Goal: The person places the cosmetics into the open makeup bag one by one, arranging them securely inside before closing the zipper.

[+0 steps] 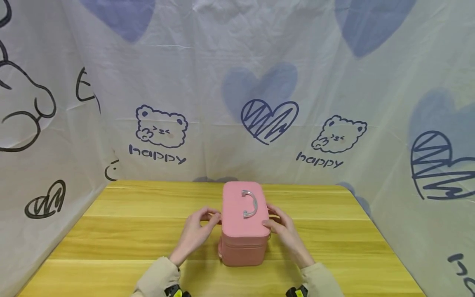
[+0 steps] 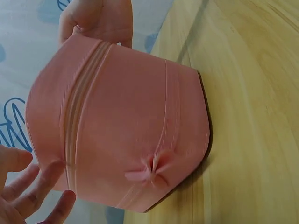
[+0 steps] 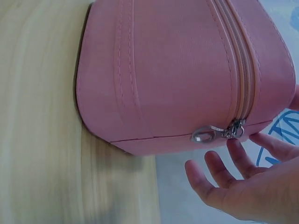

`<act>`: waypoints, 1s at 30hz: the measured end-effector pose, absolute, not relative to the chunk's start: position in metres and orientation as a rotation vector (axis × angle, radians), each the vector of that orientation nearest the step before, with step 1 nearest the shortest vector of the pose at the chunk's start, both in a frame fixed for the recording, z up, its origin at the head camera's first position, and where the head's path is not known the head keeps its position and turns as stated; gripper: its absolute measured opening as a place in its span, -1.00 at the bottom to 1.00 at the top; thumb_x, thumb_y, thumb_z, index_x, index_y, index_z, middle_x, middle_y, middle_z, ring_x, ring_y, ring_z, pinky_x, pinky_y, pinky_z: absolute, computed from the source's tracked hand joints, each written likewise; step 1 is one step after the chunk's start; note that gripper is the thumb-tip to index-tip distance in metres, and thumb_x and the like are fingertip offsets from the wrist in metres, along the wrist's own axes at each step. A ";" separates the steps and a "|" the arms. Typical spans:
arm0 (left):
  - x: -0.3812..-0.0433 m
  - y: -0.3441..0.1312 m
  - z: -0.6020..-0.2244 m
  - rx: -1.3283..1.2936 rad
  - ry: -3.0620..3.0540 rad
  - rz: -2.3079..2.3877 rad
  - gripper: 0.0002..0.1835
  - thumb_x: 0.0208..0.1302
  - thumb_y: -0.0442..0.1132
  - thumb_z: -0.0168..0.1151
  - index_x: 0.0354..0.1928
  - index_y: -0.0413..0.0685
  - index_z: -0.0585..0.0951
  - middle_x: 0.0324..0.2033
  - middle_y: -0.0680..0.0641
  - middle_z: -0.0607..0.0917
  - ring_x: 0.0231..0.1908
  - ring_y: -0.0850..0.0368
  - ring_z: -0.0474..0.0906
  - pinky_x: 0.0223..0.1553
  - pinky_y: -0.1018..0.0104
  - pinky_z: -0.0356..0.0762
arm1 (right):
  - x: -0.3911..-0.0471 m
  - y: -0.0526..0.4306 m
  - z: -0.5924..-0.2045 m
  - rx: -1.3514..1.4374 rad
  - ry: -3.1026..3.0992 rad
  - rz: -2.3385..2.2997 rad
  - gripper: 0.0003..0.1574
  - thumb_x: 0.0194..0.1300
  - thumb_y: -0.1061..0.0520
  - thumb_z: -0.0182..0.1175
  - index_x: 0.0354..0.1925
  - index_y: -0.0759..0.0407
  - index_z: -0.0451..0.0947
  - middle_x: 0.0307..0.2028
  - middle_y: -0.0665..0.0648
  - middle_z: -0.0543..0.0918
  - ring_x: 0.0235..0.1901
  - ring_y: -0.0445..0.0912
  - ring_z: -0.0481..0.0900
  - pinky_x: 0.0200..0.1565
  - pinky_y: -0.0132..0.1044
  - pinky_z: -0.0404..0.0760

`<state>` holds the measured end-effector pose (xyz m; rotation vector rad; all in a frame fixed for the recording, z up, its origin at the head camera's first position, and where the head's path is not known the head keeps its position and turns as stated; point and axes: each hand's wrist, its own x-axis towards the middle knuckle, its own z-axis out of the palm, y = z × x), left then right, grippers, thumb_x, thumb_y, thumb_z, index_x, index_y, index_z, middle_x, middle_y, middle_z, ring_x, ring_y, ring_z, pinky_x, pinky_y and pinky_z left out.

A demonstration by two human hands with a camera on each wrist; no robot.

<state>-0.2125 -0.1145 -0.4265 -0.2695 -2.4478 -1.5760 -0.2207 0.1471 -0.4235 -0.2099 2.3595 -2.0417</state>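
A pink box-shaped case (image 1: 243,210) with a silver curved handle (image 1: 252,204) on its lid stands on the table in the head view. Its lid is closed, and a zipper (image 2: 77,116) runs round beneath it. My left hand (image 1: 196,227) is at the left side, loosely bent fingers (image 2: 49,179) by the zipper line. On the right, my right hand (image 1: 285,231) has its thumb at the lid's edge and its fingers along the side. Metal zipper pulls (image 3: 233,128) lie beside those fingertips in the right wrist view; no finger is seen curled round them.
A pink bow (image 2: 152,170) sits low on the case in the left wrist view. The yellow wood-grain table (image 1: 130,231) extends to both sides. White cloth (image 1: 208,95) printed with hearts and bears hangs behind and beside it.
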 end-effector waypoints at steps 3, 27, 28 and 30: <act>-0.215 -0.116 -0.430 -0.277 -2.429 -1.599 -0.66 0.45 -0.17 0.21 0.19 -0.09 0.56 -0.12 -0.12 0.78 -0.05 -0.08 0.69 0.00 0.04 0.63 | -0.222 0.146 -0.423 -0.181 2.353 -2.054 -0.30 0.35 0.23 0.18 0.43 0.20 0.36 0.26 0.28 0.52 0.06 -0.18 0.55 -0.03 -0.47 0.57; -0.254 -0.122 -0.433 -0.347 -2.528 -1.833 -0.25 0.53 -0.02 0.05 0.59 -0.11 0.04 0.57 -0.28 0.08 0.53 -0.34 0.06 0.49 -0.30 0.04 | -0.228 0.147 -0.429 -0.200 2.392 -2.049 -0.47 0.46 0.21 0.05 0.34 0.31 0.41 0.29 0.33 0.54 0.25 -0.01 0.50 0.08 -0.53 0.49; -0.256 -0.121 -0.431 -0.365 -2.530 -1.839 -0.25 0.52 -0.05 0.06 0.59 -0.12 0.03 0.57 -0.28 0.08 0.53 -0.34 0.04 0.50 -0.30 0.01 | -0.227 0.147 -0.429 -0.215 2.401 -2.045 -0.47 0.47 0.20 0.06 0.34 0.32 0.41 0.29 0.33 0.53 0.27 0.03 0.49 0.10 -0.51 0.49; -0.258 -0.121 -0.428 -0.383 -2.542 -1.851 -0.23 0.50 -0.11 0.08 0.60 -0.13 0.01 0.57 -0.28 0.08 0.53 -0.33 0.03 0.51 -0.31 -0.04 | -0.225 0.146 -0.429 -0.239 2.450 -2.028 -0.46 0.47 0.18 0.08 0.35 0.32 0.40 0.30 0.35 0.52 0.31 0.10 0.45 0.16 -0.43 0.49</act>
